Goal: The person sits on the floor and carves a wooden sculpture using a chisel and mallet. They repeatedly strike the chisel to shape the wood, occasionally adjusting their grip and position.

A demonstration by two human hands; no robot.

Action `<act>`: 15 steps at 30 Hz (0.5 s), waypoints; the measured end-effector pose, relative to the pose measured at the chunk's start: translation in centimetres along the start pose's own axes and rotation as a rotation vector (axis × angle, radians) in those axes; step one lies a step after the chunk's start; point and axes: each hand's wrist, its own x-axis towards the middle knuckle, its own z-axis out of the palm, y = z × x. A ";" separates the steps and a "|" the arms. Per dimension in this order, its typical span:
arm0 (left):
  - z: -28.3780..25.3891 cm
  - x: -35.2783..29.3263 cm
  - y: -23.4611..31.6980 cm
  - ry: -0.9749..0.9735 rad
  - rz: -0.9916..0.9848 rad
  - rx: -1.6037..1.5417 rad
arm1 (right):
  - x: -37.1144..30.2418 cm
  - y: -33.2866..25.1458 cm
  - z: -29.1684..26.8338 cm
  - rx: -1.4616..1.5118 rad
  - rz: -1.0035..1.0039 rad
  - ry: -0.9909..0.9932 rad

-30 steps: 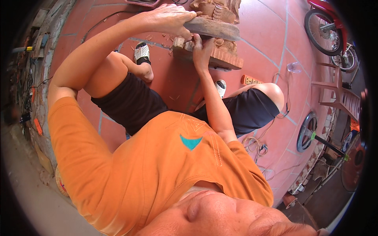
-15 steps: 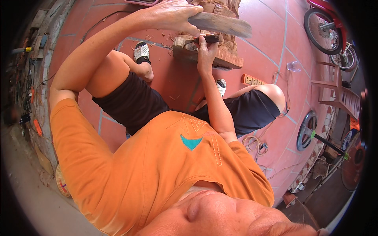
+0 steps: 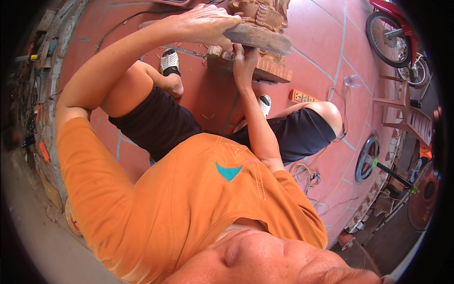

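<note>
My left hand (image 3: 208,23) is closed around a flat wooden club (image 3: 260,39), greyish and long, whose other end shows beyond my wrist. The club crosses in front of a carved wooden sculpture (image 3: 259,13) on a thick wooden base (image 3: 272,70). Just below the club, my right hand (image 3: 245,64) is raised against the base with its fingers curled. The dark-handled chisel in its grasp is mostly hidden behind the club at this moment. Wood chips lie on the floor left of the base.
An orange power strip (image 3: 302,96) and a clear plastic cup (image 3: 353,81) are on the red tiles (image 3: 321,57) to the right. Farther right stand a pink plastic chair (image 3: 409,111), a red motorbike (image 3: 402,23) and a round fan base (image 3: 367,158). Cables (image 3: 307,175) coil near my knee.
The club has come down and to the left with my left hand, and now covers the chisel. My right hand has shifted slightly left.
</note>
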 end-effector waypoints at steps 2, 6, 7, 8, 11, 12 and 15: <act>-3.5 0.3 1.1 -0.117 -0.023 -0.155 | 0.0 -0.5 -0.1 -0.070 0.014 0.006; -5.5 0.2 2.4 0.000 -0.012 -0.313 | 0.0 -0.1 0.0 -0.042 0.006 0.019; -4.9 0.2 2.3 0.055 0.014 -0.354 | 0.1 -0.3 0.1 -0.077 -0.022 0.008; -4.3 0.1 2.2 0.059 0.009 -0.326 | 0.2 -0.5 0.1 -0.112 -0.050 -0.001; -0.4 -0.3 1.5 0.182 0.057 -0.141 | 0.1 -1.0 0.2 -0.177 -0.047 0.021; 0.6 0.0 0.6 0.093 0.063 -0.128 | 0.1 -1.1 0.3 -0.132 -0.030 0.006; -1.3 0.1 0.9 -0.020 0.099 -0.075 | 0.2 -0.9 0.2 -0.066 -0.016 -0.009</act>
